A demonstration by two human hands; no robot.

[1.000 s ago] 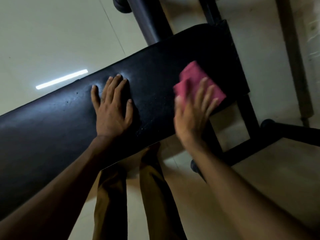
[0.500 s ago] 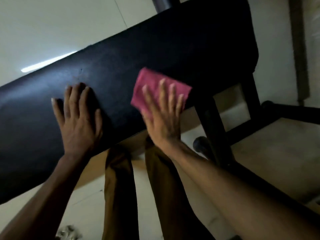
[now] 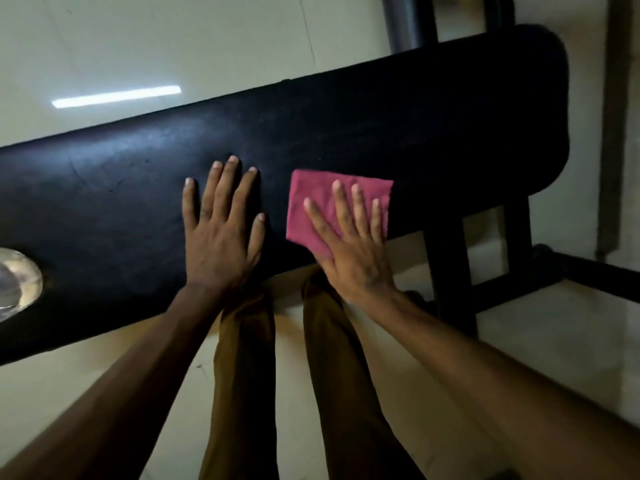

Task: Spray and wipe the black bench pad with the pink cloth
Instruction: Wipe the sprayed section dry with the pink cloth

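Note:
The black bench pad [image 3: 346,126] runs across the view from lower left to upper right. A folded pink cloth [image 3: 311,199] lies flat on its near edge, right of centre. My right hand [image 3: 349,247] presses on the cloth with straight, spread fingers. My left hand [image 3: 221,233] rests flat on the bare pad just left of the cloth, fingers straight. No spray bottle is clearly recognisable.
A clear rounded object [image 3: 15,282] sits on the pad at the far left edge of the view. Black frame legs [image 3: 450,268] and a floor bar [image 3: 588,271] stand under the pad's right end. My trouser legs [image 3: 249,375] are below, on a pale floor.
The cloth under my right hand slid along the pad from near its right end toward the left and the near edge. My left hand stayed flat on the pad; the view shifted.

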